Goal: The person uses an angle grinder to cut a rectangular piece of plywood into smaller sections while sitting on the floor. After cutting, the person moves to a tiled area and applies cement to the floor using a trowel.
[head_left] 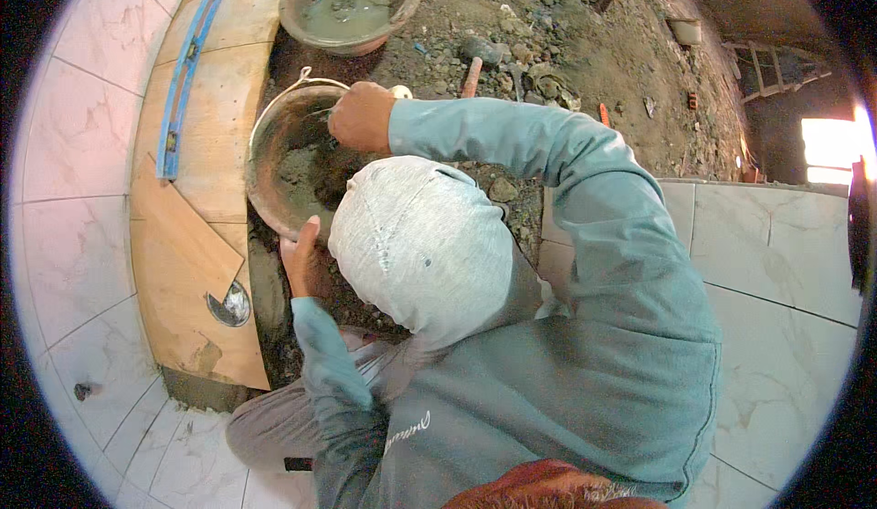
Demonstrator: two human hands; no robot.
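A brown, worn basin (pixel 258 166) with a raised wire handle stands before me, grey wet mortar (pixel 301 166) in its bottom. My left hand (pixel 304 260) grips the near rim, thumb on top. Over the far right rim my right hand (pixel 361 118) is closed in a fist around a hand tool; a pale round end (pixel 401 92) shows behind the fist, while its working part is mostly hidden. Between my arms bulges rounded pale grey cloth (pixel 425 249), which looks like my bent knee and covers the basin's right side.
Farther off sits a second basin (pixel 292 25) holding watery grey mix. On the left, a blue spirit level (pixel 189 70) and a loose tan strip (pixel 187 226) lie on tan panels (pixel 228 98). Rubble (pixel 539 43) and an orange-brown handle-like piece (pixel 472 78) lie beyond; white tiles (pixel 767 326) border the right.
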